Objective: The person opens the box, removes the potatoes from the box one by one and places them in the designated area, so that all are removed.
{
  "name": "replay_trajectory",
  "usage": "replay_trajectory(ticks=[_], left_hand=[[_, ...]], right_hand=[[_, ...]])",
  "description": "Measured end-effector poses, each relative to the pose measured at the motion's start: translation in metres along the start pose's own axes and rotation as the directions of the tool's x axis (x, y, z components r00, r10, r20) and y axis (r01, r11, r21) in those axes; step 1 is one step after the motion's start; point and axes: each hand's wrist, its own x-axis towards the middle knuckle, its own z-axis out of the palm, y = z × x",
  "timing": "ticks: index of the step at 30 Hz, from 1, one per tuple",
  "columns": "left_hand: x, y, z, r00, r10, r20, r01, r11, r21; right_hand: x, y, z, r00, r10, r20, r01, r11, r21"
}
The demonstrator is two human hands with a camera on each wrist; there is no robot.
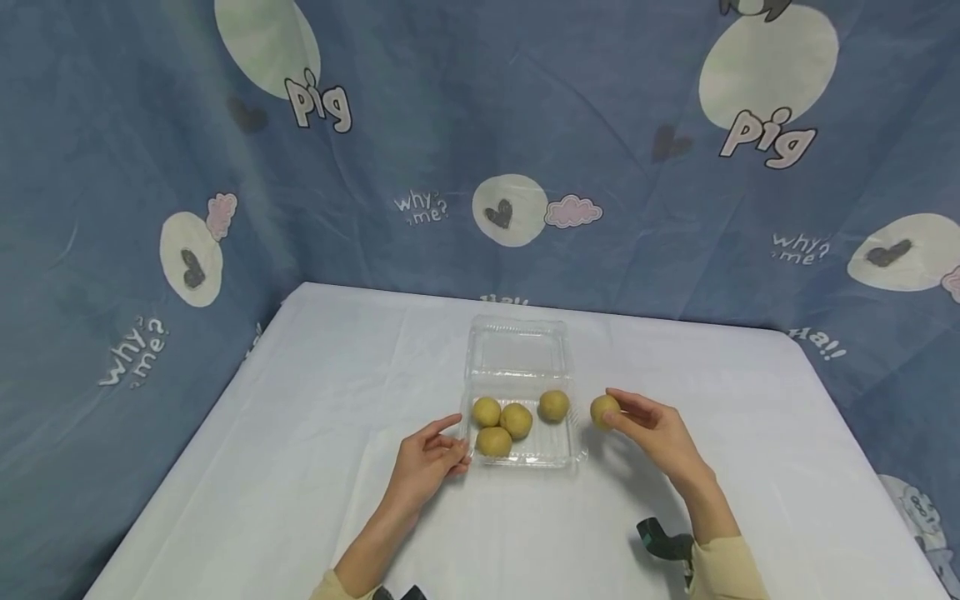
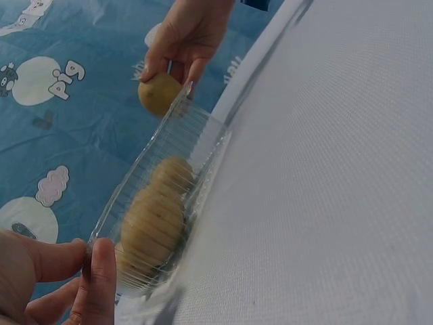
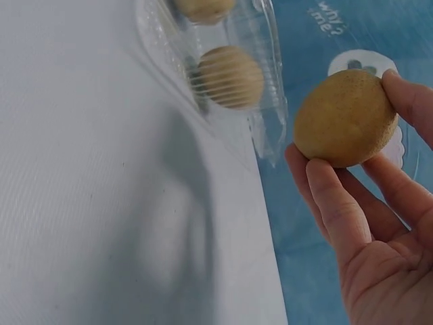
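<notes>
Yellow round fruits (image 1: 516, 421), four, lay in a clear plastic box (image 1: 538, 449). Left hand (image 1: 423, 464) pinched its rim (image 2: 143, 161); right hand (image 1: 654, 431) pinched another fruit (image 3: 345, 118).

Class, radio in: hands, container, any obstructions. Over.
Left hand pinching edge of clear container. Right hand holding round yellow item beside it. Four similar items inside. Lid open, nothing visibly blocking.

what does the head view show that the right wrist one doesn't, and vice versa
Only the head view: the left hand at the left side of the clear container, all four round yellowish items inside it, and "pig" lettering on the blue backdrop.

Only the right wrist view: the palm of the right hand, and fine speckles on the held round item.

Both: the right hand holding that item outside the container, the white cloth, and "why me?" lettering.
</notes>
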Motion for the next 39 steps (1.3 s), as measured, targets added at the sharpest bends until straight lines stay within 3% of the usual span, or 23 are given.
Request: replay_trajectory(ticks=[14,39], left_hand=[[-0.001,0.0,0.0,1.0,0.002,0.004,-0.002,1.0,-0.006],[-0.001,-0.001,-0.001,1.0,-0.006,0.008,0.006,1.0,-0.013]], right_hand=[[0.002,0.007,-0.006,0.997,0.041,-0.058,-0.043,0.999,-0.023],[0.007,0.021,-0.013,0.996,0.043,-0.076,-0.049,0.996,-0.07]])
